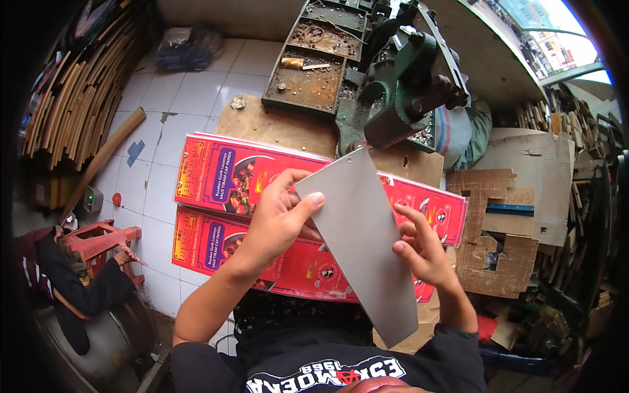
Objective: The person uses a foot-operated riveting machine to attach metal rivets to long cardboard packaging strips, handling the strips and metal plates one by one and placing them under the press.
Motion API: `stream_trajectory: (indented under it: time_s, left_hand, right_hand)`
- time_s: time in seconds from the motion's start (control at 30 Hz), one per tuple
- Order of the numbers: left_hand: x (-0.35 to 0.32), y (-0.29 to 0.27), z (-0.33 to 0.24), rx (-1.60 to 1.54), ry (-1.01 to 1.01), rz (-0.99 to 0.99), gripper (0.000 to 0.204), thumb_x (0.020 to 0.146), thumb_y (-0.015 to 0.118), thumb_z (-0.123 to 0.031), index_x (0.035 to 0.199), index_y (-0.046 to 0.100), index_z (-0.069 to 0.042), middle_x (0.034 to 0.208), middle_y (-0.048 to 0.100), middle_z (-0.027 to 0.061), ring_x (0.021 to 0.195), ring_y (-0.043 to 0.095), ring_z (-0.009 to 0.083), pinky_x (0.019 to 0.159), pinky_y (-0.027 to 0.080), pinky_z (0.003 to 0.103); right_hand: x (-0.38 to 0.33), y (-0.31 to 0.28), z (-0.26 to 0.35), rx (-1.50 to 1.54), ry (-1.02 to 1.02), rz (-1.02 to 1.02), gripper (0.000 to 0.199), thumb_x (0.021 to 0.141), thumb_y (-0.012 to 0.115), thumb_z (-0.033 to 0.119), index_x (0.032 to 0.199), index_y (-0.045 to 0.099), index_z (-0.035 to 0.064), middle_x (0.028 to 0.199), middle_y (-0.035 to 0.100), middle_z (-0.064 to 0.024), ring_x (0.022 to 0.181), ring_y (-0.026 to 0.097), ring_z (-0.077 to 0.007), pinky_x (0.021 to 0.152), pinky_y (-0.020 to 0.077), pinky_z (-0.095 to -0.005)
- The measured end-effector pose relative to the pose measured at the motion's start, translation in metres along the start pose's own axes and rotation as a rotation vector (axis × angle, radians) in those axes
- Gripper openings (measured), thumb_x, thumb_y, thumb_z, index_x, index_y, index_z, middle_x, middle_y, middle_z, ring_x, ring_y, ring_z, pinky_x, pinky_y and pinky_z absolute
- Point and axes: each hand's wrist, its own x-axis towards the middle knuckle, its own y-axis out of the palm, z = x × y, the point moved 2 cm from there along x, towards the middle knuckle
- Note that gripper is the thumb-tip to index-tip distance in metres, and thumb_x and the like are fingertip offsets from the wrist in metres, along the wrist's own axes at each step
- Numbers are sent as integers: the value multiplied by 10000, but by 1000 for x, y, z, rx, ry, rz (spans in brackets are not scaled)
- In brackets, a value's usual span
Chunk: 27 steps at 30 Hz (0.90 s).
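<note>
While both hands, left hand [278,219] and right hand [422,249], grip the flat grey card sheet [363,245] at its edges, glossy red printed cartons [223,177] lie beneath toward 9 o'clock.

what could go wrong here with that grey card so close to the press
The grey card is pinched only at its edges by the left hand and right hand, so it could bend or slip. Its top corner sits right at the green press, where it might snag, and fingers may end up near the press. It could also drop onto the red sheets.
</note>
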Motion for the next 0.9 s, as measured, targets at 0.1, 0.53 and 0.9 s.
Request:
stream_trajectory:
  time_s: [0.1,0.53,0.9]
  left_hand:
    - [20,15,5,0,-35,60,317,987,606,-144,1221,458,10,935,711,143,786,727,183,587,620,284]
    - [65,27,14,15,41,33,413,985,606,-96,1307,392,49,981,718,184,835,727,214,683,635,321]
    - [68,27,14,-18,33,35,401,991,604,-104,1303,399,43,961,719,183,825,732,218,686,636,331]
  right_hand:
    - [-14,9,5,-46,9,-216,610,970,602,17,1514,325,17,1086,669,-140,928,638,-113,795,522,-257]
    - [6,-11,-3,-131,58,-391,587,950,623,10,1496,407,-2,1292,636,-175,1037,614,-122,885,509,-268]
    - [9,-11,-6,-149,79,-417,593,948,636,22,1494,407,-10,1281,643,-160,1029,599,-104,862,491,-235]
